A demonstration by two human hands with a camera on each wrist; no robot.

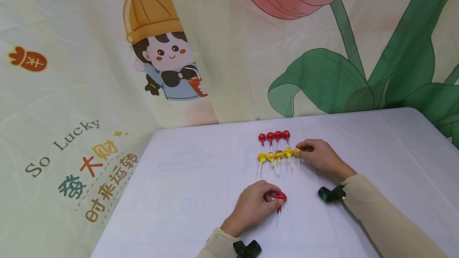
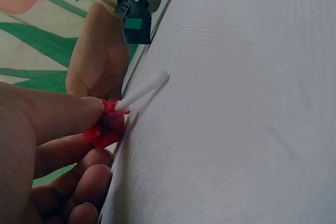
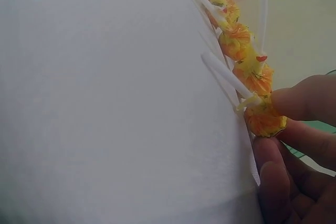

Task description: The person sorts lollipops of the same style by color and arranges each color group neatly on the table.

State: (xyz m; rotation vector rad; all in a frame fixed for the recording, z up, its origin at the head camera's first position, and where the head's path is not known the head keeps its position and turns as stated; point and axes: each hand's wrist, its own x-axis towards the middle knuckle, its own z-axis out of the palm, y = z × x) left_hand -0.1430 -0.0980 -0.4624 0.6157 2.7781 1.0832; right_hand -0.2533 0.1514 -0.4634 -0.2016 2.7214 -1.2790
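Observation:
My left hand (image 1: 254, 205) pinches a red-wrapped lollipop (image 1: 281, 197) by its head, near the front of the table. In the left wrist view, its white stick (image 2: 144, 90) points away from the fingers, close over the cloth. Farther back, my right hand (image 1: 318, 155) pinches the yellow lollipop (image 3: 266, 116) at the right end of a row of yellow ones. The other yellow lollipops (image 1: 262, 157) lie side by side, sticks toward me. A bit of red shows at the top of the middle one. Behind them, several red lollipops (image 1: 270, 136) form a second row.
A white cloth covers the table (image 1: 193, 178). A printed curtain (image 1: 229, 51) hangs along its far and left sides. Each wrist carries a black camera, one at the left sleeve (image 1: 247, 249) and one at the right (image 1: 331, 193).

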